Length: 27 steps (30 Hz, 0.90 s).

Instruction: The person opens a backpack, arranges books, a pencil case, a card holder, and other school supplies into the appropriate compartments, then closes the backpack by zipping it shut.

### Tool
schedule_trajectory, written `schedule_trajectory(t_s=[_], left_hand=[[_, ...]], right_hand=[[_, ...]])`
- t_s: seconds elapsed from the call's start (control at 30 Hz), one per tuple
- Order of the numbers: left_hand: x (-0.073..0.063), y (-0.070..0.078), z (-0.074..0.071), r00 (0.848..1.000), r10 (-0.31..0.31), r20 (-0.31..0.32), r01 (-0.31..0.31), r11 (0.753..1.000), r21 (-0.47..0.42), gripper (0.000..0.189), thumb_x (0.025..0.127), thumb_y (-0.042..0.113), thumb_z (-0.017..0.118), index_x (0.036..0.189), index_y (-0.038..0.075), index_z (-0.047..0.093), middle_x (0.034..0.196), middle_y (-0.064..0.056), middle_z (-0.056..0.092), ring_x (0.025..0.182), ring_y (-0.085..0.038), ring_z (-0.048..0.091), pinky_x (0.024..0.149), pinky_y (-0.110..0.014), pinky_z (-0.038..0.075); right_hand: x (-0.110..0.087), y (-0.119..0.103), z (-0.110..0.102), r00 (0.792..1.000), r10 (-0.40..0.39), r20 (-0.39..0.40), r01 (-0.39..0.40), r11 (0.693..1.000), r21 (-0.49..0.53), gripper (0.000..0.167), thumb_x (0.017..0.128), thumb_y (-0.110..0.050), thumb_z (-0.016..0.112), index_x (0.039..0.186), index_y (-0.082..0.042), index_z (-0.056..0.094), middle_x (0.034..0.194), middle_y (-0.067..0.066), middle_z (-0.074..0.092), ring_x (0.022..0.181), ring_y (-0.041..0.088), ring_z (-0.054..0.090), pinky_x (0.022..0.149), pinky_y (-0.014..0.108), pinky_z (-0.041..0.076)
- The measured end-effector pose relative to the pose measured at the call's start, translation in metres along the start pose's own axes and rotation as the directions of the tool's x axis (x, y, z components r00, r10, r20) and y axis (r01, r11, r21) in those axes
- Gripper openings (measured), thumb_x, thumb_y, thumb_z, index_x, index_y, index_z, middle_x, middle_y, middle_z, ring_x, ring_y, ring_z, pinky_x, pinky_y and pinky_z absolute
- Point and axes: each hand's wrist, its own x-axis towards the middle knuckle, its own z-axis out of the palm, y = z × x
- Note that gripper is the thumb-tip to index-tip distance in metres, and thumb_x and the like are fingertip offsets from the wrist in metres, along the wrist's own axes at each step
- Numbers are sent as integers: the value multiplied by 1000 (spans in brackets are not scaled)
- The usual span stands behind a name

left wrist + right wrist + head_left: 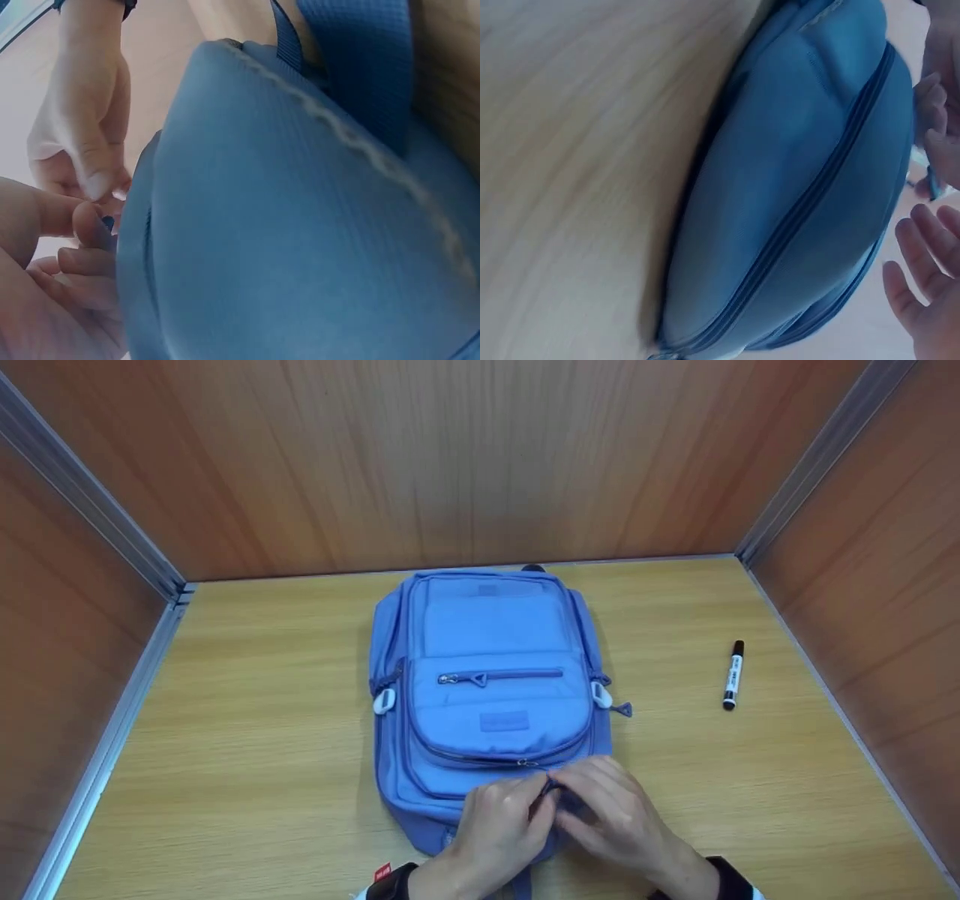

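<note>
A blue backpack lies front side up on the table, its top toward the back wall. A zipper slider sits on the curved front-pocket zipper, beside my fingers. My left hand pinches a small dark-blue zipper pull between thumb and finger at the bag's lower right. Close by, my right hand has its fingertips at the same pull. In the right wrist view several fingers of that right hand are straight and spread. Its thumb and index are out of that view, and the pull is partly hidden by fingers.
A black-and-white marker lies on the table to the right. Wooden panels enclose the back and both sides, with metal strips at the corners. Another triangular zipper pull sticks out from the bag's right side.
</note>
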Motion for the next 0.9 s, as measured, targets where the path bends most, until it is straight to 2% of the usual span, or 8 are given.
schedule_trajectory(t_s=[0.1,0.27,0.4,0.47,0.57,0.63,0.77,0.9], left_hand=[[-2,0,-1,1000,-22,0,22,999,-23,11,90,8,74,81,11,70,57,9,57,51,4,47,45,-10,39],[-4,1,-7,996,-64,56,69,992,-101,4,91,9,73,91,8,77,54,14,41,50,11,27,42,-7,24],[-7,0,-11,993,-70,95,85,983,-162,20,86,5,67,102,1,79,54,16,35,49,11,21,40,-10,21],[-8,-2,-13,994,-53,93,67,985,-157,30,82,2,65,108,-2,79,55,14,41,49,9,25,41,-9,26],[-7,-9,-16,999,25,32,-24,999,-35,30,78,-1,67,105,-1,80,62,7,55,53,1,40,46,-12,38],[-4,-17,-20,995,101,-28,-97,990,105,24,76,-2,69,97,3,80,72,2,62,62,-6,51,53,-16,44],[2,-36,-32,972,224,-70,-185,915,358,19,79,-1,68,94,4,78,91,-7,69,82,-21,62,68,-31,55],[6,-48,-45,965,259,24,-242,858,453,22,86,-5,63,101,1,78,100,-13,72,95,-28,66,86,-40,59]], right_hand=[[2,-4,3,1000,-19,-24,19,1000,3,29,102,-21,66,111,6,73,101,11,74,87,22,69,78,31,56],[2,-7,6,1000,6,-29,-7,1000,-17,24,104,-18,62,105,1,76,98,8,74,85,21,69,78,29,57],[3,-8,9,1000,11,-26,-11,1000,-11,21,103,-18,66,104,0,75,98,8,74,85,21,70,78,29,58],[3,-8,9,999,19,-30,-19,1000,-5,19,103,-17,67,104,1,75,97,9,75,85,21,71,78,29,59],[3,-9,7,998,62,-21,-62,998,-1,18,104,-15,65,106,0,75,98,7,75,85,19,71,79,26,59],[3,-9,6,996,86,-19,-86,996,-6,19,105,-14,62,107,0,76,98,6,75,85,18,71,79,25,59],[3,-11,6,995,94,-22,-94,995,-20,22,106,-13,60,110,1,76,100,7,74,86,19,71,79,24,59],[3,-12,4,995,96,-21,-97,995,-34,23,107,-14,59,111,0,77,100,7,73,86,19,71,80,22,59]])
